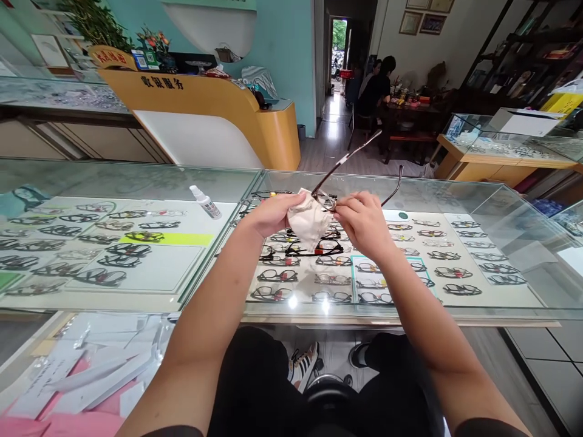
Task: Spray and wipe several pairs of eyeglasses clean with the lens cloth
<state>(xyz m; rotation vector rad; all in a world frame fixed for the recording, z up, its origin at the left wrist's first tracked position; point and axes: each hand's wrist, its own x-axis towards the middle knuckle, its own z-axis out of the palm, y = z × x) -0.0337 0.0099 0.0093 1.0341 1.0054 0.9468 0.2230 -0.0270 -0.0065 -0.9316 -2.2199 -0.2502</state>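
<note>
spectacles (337, 163) are held up over the glass surface (319, 313), their two dark temples pointing up and away from the person. fingers of the right hand (363, 221) pinch the frame at its front. fingers of the left hand (273, 213) grip a pale cloth (308, 223) that hangs down and covers part of the frame; whether they also press the frame through it, i cannot tell. a white spray bottle (206, 203) is on the surface, off to the left and apart from the left hand. rows of eyewear frames (277, 275) lie under the glass. loose papers (104, 370) are at the lower left, and a yellow desk (277, 130) stands beyond.
</note>
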